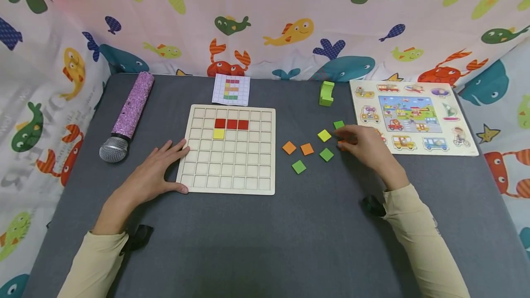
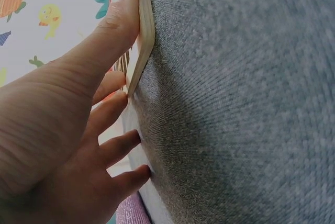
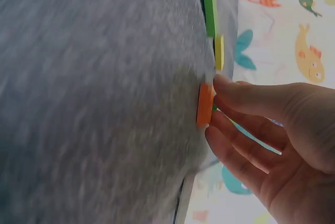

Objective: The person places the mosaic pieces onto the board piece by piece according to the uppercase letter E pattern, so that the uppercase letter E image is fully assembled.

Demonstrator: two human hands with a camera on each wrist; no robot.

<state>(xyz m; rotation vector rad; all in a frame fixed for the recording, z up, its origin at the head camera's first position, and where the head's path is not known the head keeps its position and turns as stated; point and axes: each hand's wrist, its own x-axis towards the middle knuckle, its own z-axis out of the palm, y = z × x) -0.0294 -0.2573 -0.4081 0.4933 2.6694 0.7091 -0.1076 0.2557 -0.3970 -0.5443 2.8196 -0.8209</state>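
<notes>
My left hand (image 1: pixel 155 169) rests at the left edge of a wooden grid board (image 1: pixel 232 160), thumb on its lower left corner and fingers spread. On the board sit a row of red tiles (image 1: pixel 232 124) and one yellow tile (image 1: pixel 218 134) below its left end. In the right wrist view, my right hand (image 3: pixel 272 135) has thumb and fingertips around an orange tile (image 3: pixel 204 104) low at the table. The head view shows my right hand (image 1: pixel 366 146) mostly covering that tile. Beside it lie a loose yellow tile (image 1: pixel 324 135), green tiles (image 1: pixel 326 154) and orange tiles (image 1: pixel 289 147).
A pattern card (image 1: pixel 232 90) with coloured squares lies behind the board. A glittery microphone (image 1: pixel 131 114) is at the left. Green blocks (image 1: pixel 326 93) stand at the back, and a vehicle puzzle board (image 1: pixel 439 146) lies at the right, close to my right hand.
</notes>
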